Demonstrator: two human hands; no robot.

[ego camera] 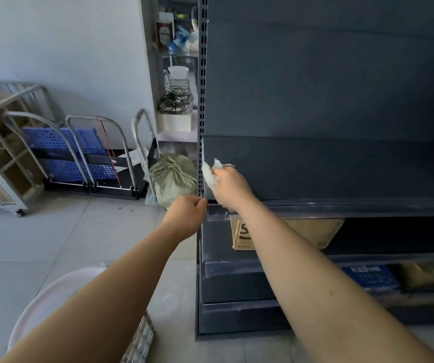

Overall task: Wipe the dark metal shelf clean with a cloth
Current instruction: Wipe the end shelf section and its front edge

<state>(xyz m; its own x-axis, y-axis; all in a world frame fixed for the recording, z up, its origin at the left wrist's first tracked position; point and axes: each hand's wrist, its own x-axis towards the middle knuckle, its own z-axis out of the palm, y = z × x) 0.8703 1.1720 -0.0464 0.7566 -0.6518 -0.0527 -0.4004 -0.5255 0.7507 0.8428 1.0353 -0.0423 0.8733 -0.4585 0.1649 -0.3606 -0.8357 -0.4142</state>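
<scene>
Our right hand (230, 188) grasps a white cloth (208, 175), pressing it onto the left end of the dark shelf (341, 169), just beside the slotted post (202, 100). Our left hand (187, 213), fingers curled, grips that post at the shelf's near left corner.

A dark blue-grey metal shelf (328, 169) runs level from a slotted grey post (202, 100) on its left, out past the right edge of view. Its top is flat, matte and bare. A back panel (328, 74) of the same dark metal rises behind it, and a clear plastic strip (341, 209) lines its front lip. A white cloth (207, 176), crumpled and fluffy, sits at the shelf's far left end, pressed to the surface just beside the post and bunched under the fingers of the right hand (230, 188).
</scene>
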